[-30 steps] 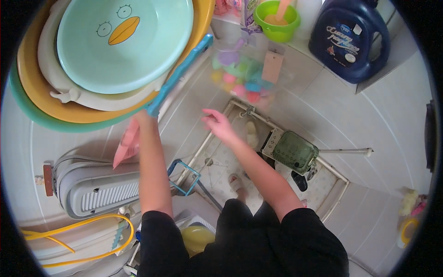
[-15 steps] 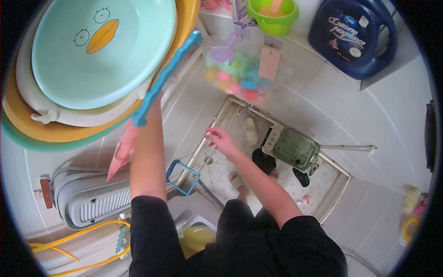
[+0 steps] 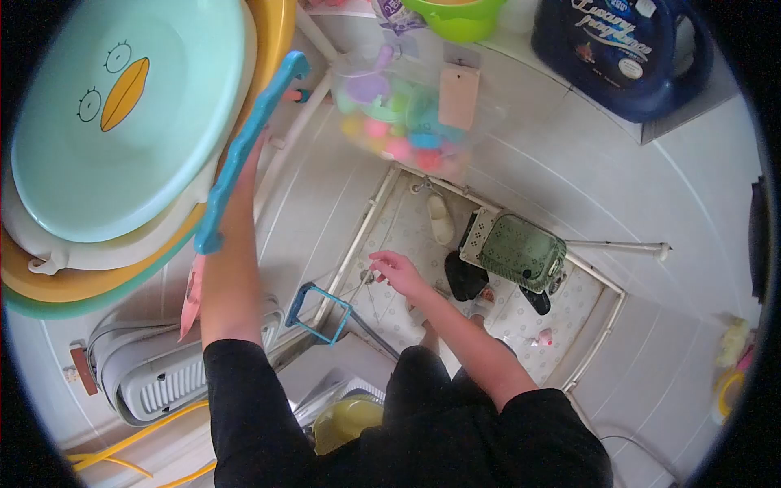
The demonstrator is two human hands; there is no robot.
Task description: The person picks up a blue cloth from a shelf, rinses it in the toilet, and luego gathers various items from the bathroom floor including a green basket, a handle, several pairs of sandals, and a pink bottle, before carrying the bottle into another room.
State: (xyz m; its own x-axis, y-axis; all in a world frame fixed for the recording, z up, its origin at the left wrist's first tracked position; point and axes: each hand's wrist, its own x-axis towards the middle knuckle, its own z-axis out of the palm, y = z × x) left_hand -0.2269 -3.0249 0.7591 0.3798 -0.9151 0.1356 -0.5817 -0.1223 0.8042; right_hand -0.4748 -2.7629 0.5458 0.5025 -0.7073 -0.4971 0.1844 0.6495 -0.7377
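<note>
My left forearm [image 3: 229, 285] reaches up past a blue wavy plastic bar [image 3: 244, 167] with hooked ends. Behind that bar my left hand is almost wholly hidden, so its fingers do not show. Beside it, at the upper left, is a stack of basins: a light-blue one [image 3: 183, 154] with a cartoon bird face on top, a white one [image 3: 106, 254] below, then orange and green ones. Lower down, over the floor, my right hand [image 3: 394, 270] hangs with loosely bent fingers apart and nothing in them.
A clear bag of colourful toys [image 3: 399, 122] hangs ahead on the wall. A dark-blue jug [image 3: 606, 61] and a green bucket [image 3: 460, 20] stand on the ledge. Below are a green basket [image 3: 521, 252], a pale slipper [image 3: 440, 218] and a folded grey tub [image 3: 175, 370].
The basins and blue bar now appear further left and lower in the view, with my left arm shifted left too. My right hand sits slightly lower, its fingers still loosely bent.
</note>
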